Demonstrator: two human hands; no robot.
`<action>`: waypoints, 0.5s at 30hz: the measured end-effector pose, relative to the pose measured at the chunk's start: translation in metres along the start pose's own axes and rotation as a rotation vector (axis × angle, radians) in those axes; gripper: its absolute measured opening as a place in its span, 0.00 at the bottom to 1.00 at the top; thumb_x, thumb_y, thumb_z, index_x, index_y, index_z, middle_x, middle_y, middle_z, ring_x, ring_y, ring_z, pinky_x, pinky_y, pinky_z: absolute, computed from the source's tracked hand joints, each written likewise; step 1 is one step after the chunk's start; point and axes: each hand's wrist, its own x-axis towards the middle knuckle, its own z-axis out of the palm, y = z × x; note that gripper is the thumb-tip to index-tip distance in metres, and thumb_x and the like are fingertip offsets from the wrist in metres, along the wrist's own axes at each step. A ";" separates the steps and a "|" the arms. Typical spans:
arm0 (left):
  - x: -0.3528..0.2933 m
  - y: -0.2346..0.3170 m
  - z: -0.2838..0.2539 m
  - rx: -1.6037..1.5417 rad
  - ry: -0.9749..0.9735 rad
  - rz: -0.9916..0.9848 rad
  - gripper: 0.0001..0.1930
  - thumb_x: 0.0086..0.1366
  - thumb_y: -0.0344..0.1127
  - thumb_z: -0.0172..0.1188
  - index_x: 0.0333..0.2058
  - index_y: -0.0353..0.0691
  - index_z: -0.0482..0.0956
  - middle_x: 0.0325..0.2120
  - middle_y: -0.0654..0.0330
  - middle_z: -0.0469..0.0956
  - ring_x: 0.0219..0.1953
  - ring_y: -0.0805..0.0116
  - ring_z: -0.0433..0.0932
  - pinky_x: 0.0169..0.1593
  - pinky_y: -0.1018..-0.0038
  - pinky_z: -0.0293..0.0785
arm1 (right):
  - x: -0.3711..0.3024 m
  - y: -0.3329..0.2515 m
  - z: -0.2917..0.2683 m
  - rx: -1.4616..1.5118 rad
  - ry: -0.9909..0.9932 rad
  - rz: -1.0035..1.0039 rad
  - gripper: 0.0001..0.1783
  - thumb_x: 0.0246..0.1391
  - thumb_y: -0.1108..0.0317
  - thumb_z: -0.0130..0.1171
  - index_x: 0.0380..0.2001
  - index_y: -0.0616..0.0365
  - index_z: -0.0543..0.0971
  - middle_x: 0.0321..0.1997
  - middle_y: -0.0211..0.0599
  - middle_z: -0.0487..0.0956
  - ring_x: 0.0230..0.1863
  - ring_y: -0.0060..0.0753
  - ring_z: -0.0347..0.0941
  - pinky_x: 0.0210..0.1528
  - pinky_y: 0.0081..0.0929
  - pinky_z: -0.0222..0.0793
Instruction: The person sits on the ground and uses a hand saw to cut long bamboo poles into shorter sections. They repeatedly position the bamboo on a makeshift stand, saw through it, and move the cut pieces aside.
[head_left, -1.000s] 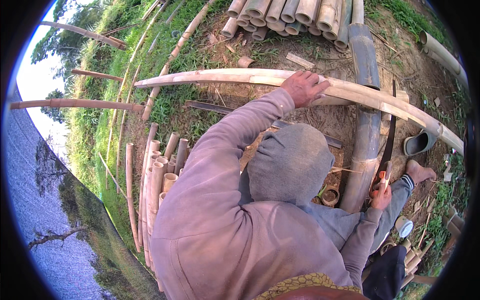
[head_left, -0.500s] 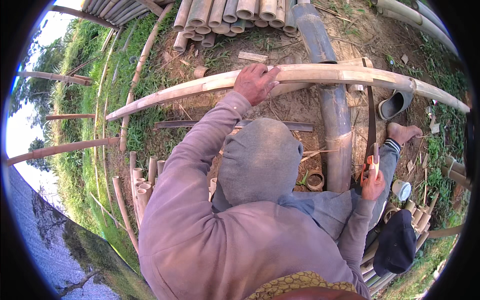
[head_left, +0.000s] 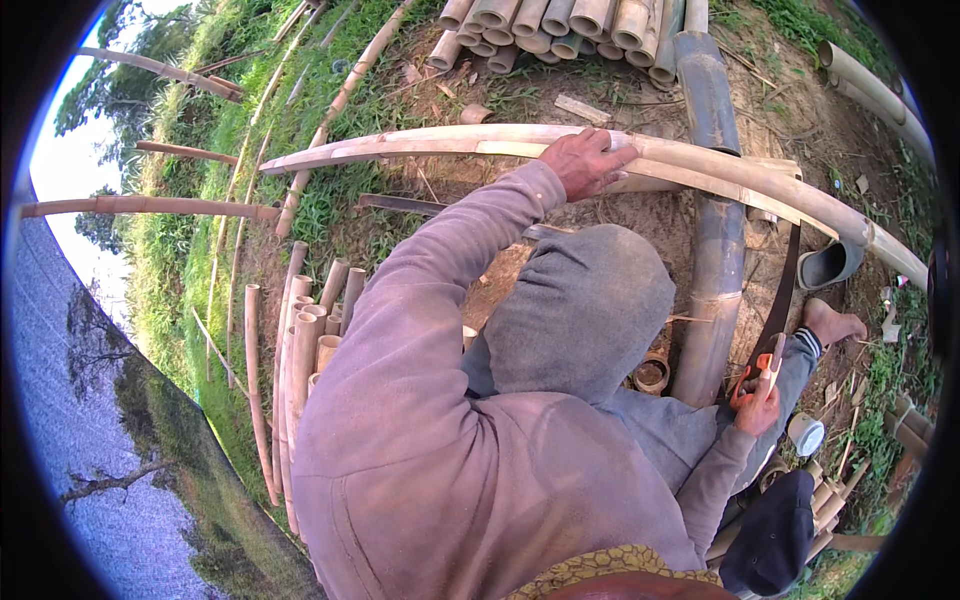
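Note:
My left hand (head_left: 585, 163) is closed over the top of a long pale bamboo pole (head_left: 780, 187) that spans the view. A paler strip shows along the pole's near side. The pole lies across a thick grey bamboo log (head_left: 715, 250) on the ground. Low at the right, my right hand (head_left: 757, 408) is wrapped around the orange handle of a handsaw (head_left: 783, 285). Its long dark blade points away from me, up to the underside of the pole, right of the log. Whether the blade touches the pole I cannot tell.
Cut bamboo tubes (head_left: 560, 22) are stacked at the back. More bamboo pieces (head_left: 305, 335) stand at my left. A slipper (head_left: 830, 265), a white tub (head_left: 806, 434), a dark cap (head_left: 772, 535) and a bamboo ring (head_left: 651, 374) lie around my legs.
The whole view has swung, so the scene sits farther right. The pale strip along the pole's near side shows more. Both hands keep their grips on pole and saw.

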 end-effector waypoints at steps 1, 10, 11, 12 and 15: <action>0.001 0.000 0.000 -0.005 -0.001 0.003 0.26 0.69 0.46 0.65 0.64 0.57 0.74 0.38 0.53 0.76 0.42 0.51 0.79 0.44 0.58 0.81 | -0.001 0.000 0.002 0.023 -0.004 0.011 0.29 0.68 0.44 0.62 0.27 0.62 0.81 0.22 0.29 0.78 0.25 0.22 0.72 0.30 0.26 0.66; 0.009 0.005 0.016 0.091 0.100 -0.078 0.27 0.65 0.46 0.68 0.64 0.62 0.79 0.37 0.60 0.75 0.45 0.58 0.76 0.51 0.58 0.70 | -0.023 -0.045 -0.007 0.392 0.103 0.191 0.20 0.71 0.58 0.63 0.28 0.60 0.78 0.22 0.29 0.76 0.21 0.19 0.71 0.24 0.23 0.67; 0.012 0.009 0.016 0.051 0.124 -0.084 0.27 0.65 0.44 0.69 0.63 0.59 0.80 0.39 0.58 0.75 0.45 0.56 0.76 0.51 0.57 0.71 | -0.029 -0.033 -0.012 0.490 0.132 0.222 0.20 0.72 0.58 0.61 0.28 0.61 0.77 0.23 0.31 0.76 0.21 0.22 0.72 0.26 0.25 0.70; 0.012 0.004 0.020 -0.004 0.166 -0.078 0.26 0.65 0.41 0.70 0.62 0.54 0.81 0.40 0.56 0.76 0.45 0.54 0.75 0.52 0.57 0.72 | -0.039 -0.042 -0.019 0.548 0.141 0.251 0.20 0.72 0.58 0.61 0.29 0.61 0.77 0.24 0.32 0.76 0.22 0.23 0.72 0.27 0.26 0.71; 0.026 0.004 0.014 -0.004 0.197 -0.068 0.27 0.64 0.39 0.70 0.62 0.52 0.81 0.41 0.55 0.76 0.45 0.53 0.75 0.52 0.58 0.73 | -0.066 -0.051 -0.038 0.686 0.195 0.265 0.19 0.73 0.57 0.60 0.30 0.61 0.77 0.26 0.32 0.76 0.24 0.25 0.74 0.29 0.27 0.73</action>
